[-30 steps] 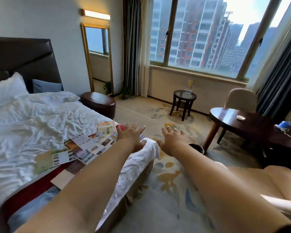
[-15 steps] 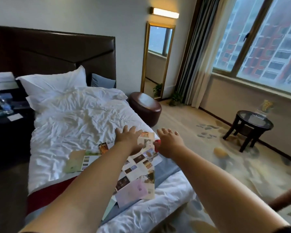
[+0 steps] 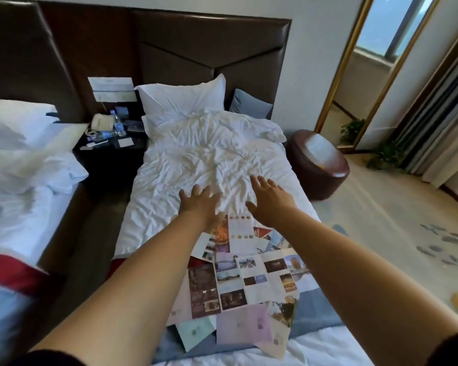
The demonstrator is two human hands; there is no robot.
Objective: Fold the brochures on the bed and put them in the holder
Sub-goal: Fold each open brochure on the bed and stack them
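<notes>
Several unfolded brochures (image 3: 245,276) with photos lie spread over the foot half of the bed (image 3: 209,159), some overlapping; pale green and lilac ones lie nearest me. My left hand (image 3: 200,204) is stretched out flat, fingers spread, over the crumpled white duvet just beyond the brochures' far edge. My right hand (image 3: 269,200) is also open with fingers spread, beside it to the right, above the duvet. Neither hand holds anything. No holder is plainly in view.
A dark nightstand (image 3: 109,146) with a phone, water bottles and cards stands left of the bed. A second bed (image 3: 19,180) lies at far left. A brown leather stool (image 3: 317,165) sits to the right, with a gold-framed mirror (image 3: 365,62) and curtains behind.
My view has swung left from the window to face the bed head-on. Both open hands now reach further up the bed, past the brochures, over the duvet.
</notes>
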